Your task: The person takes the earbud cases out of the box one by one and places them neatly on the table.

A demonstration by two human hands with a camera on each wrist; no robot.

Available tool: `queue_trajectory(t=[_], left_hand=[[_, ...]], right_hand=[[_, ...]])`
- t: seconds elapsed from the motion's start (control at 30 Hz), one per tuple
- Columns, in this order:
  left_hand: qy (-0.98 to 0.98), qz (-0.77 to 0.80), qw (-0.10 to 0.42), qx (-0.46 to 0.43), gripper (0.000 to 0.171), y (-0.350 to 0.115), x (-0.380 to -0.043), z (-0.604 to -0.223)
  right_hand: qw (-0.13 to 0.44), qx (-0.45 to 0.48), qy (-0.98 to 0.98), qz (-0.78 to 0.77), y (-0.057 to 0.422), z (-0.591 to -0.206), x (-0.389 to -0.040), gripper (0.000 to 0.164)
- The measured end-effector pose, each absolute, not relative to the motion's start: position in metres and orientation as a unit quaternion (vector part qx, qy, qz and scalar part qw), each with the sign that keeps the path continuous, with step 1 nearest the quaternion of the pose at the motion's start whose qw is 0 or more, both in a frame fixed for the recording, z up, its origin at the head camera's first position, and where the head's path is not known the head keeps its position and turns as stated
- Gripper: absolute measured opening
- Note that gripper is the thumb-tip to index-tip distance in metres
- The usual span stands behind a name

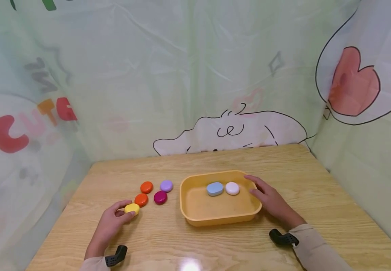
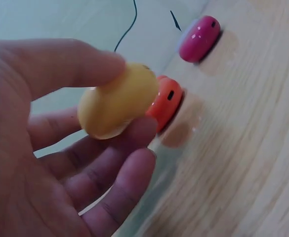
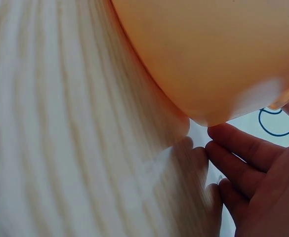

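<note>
My left hand pinches a yellow pebble-like piece between thumb and fingers. In the left wrist view the yellow piece is smooth and rounded. Just beyond it on the table lie two orange pieces, a magenta piece and a lilac piece. A small dark slot shows on the orange piece in the left wrist view. My right hand grips the right rim of a yellow-orange tray, with fingers against its outer wall. Inside lie a blue oval piece and a pale pink round piece.
The wooden table meets a printed cloth backdrop at the back and sides. Each wrist wears a black device, the left device near the table's front and the right device at the sleeve.
</note>
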State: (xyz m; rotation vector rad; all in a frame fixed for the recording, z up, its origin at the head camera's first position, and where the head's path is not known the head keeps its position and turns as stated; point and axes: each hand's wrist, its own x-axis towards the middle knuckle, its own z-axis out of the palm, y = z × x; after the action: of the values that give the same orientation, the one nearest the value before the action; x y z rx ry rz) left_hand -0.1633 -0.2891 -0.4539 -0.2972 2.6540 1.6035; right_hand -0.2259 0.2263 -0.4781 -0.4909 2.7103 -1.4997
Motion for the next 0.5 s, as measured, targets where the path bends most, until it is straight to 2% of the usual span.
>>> queue_trajectory(t=[0.2,0.5], left_hand=[[0.884,0.459,0.01,-0.088,0.053,-0.2895,-0.1664,-0.4603],[0.885,0.456,0.02,-0.091,0.047,-0.2872,-0.1657,-0.4629]], right_hand=[[-0.008,-0.167,0.864,-0.475,0.2259,-0.4729,-0.2239,0.049],[-0.015,-0.173,0.866,-0.468,0.2259,-0.4695,-0.2198,0.048]])
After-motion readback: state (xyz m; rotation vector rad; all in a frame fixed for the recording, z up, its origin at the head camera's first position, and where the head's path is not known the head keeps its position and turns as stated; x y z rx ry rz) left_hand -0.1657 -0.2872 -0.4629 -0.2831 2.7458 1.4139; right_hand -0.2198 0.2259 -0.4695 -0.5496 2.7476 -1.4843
